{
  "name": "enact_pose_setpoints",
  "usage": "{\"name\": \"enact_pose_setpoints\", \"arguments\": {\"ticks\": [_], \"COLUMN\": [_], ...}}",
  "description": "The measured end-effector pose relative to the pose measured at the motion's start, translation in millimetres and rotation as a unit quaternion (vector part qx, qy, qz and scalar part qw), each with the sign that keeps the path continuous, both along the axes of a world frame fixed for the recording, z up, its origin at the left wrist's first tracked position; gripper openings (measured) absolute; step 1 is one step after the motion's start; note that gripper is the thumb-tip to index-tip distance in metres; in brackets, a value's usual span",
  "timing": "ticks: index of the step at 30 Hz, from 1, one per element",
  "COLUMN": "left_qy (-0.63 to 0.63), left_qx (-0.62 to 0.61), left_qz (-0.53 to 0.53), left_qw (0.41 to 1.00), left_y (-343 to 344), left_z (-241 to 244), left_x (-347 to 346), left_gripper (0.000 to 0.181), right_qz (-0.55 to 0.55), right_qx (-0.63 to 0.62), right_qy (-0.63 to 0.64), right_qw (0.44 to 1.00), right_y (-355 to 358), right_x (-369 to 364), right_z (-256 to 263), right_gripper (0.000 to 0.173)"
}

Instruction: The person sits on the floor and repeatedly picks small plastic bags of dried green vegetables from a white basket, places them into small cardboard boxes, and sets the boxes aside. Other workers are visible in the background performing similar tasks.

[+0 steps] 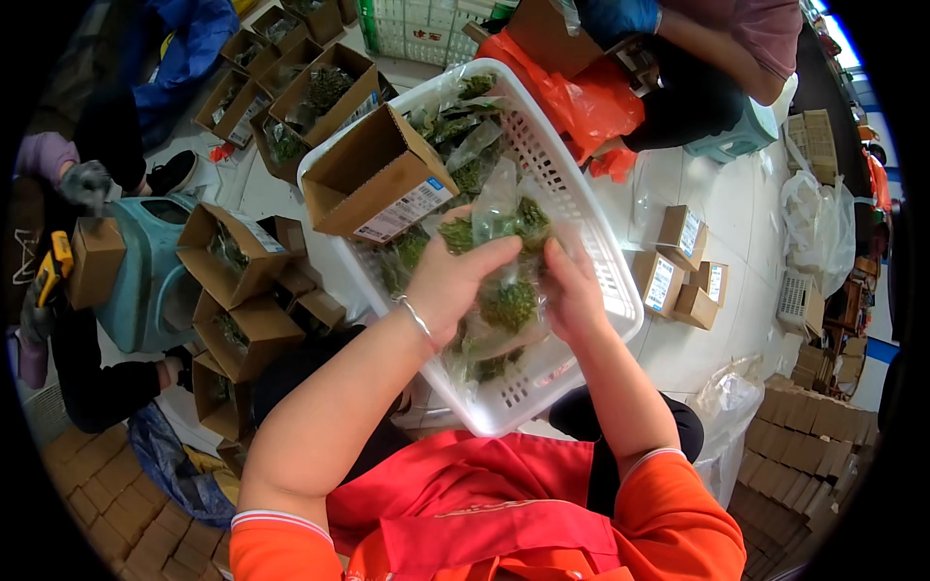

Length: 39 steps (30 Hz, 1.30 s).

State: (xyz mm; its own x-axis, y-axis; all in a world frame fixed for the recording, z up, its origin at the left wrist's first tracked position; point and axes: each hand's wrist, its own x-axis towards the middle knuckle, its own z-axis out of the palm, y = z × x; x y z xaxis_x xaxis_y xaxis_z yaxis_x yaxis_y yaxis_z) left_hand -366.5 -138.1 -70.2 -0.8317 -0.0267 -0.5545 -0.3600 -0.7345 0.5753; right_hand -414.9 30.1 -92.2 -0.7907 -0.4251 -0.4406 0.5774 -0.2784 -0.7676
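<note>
My left hand (454,279), with a silver bangle at its wrist, grips a transparent plastic bag of green plants (507,305), its thumb pressed across the top. On the bag's other side my right hand (575,287) holds the plastic between thumb and fingers. Both hands are above a white perforated plastic basket (617,290). More bagged green plants (468,138) lie inside it, partly hidden under my hands. An open cardboard box (378,178) with a shipping label rests tilted at the basket's left rim, just beyond my left hand.
Open cardboard boxes (247,338) holding bagged plants are stacked at left, with more (330,87) at far left. Several closed boxes (661,283) stand on the floor at right. One co-worker's gloved hand (86,181) is at left; another's blue glove (617,22) is ahead, near a red plastic bag (567,102).
</note>
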Motion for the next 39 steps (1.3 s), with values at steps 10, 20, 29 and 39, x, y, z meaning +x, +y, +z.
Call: {"name": "enact_pose_setpoints", "arguments": {"ticks": [10,20,29,39], "left_qy": [-0.006,0.027,0.047,0.056], "left_qx": [0.023,0.003,0.196,0.232], "left_qz": [-0.077,0.056,0.058,0.042], "left_qw": [0.997,0.998,0.978,0.970], "left_y": [-16.2,-52.9,-71.0,-76.8], "left_z": [1.7,13.7,34.8,25.9], "left_x": [3.4,2.3,4.0,4.9], "left_gripper": [0.049,0.037,0.067,0.081], "right_qz": [0.038,-0.034,0.187,0.128], "right_qx": [0.092,0.148,0.519,0.486], "right_qy": [0.041,0.001,0.276,0.252], "right_qw": [0.994,0.988,0.787,0.827], "right_y": [7.9,23.1,56.7,15.2], "right_x": [-0.3,-50.1,-28.3,0.4], "right_z": [3.6,-37.6,-202.3,-175.3], "right_gripper": [0.040,0.033,0.072,0.080]}}
